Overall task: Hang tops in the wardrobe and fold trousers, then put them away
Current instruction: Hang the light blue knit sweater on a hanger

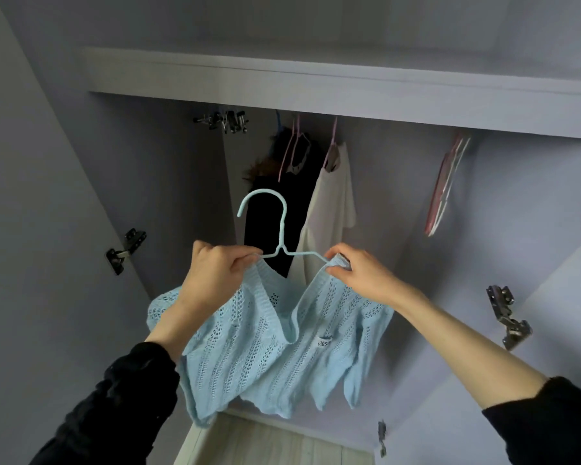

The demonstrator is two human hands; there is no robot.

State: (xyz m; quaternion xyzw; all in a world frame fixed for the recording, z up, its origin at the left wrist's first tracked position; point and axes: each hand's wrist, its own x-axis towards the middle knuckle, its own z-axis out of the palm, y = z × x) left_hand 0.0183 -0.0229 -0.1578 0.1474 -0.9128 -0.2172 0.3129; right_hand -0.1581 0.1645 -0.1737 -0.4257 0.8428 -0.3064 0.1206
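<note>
Item: light blue open-knit top (269, 350), carried on a light blue hanger (280, 229) and held up in front of the open wardrobe (316, 82), below the level of its top panel

Hanger: hook uppermost, its open end turned to the left; both arms are passed into the neckline of the top, and the right arm is seen entering the knit at the shoulder

Left hand (215, 273): fingers are curled round the left shoulder of the top and the hanger arm beneath it, thumb side toward the hook; a black sleeve (121, 404) is worn to the wrist

Right hand (356, 273): the ribbed edge of the right shoulder is pinched between thumb and fingers, at the tip of the hanger arm; the forearm is bare, with a black sleeve pushed back toward the elbow

Top: V-shaped neckline hangs slack between the two hands; a small label (323, 344) is seen near the front opening; the hem falls loose and uneven

Wardrobe contents, well behind the held top: a dark garment (269, 209) and a white garment (329, 209) are hung on pink hangers (332, 142); flat pink and white hangers (445, 189) are hung bare at the right; metal clips (227, 120) are seen at the upper left

Fittings: metal door hinges (125, 251) are fixed on both side panels
</note>
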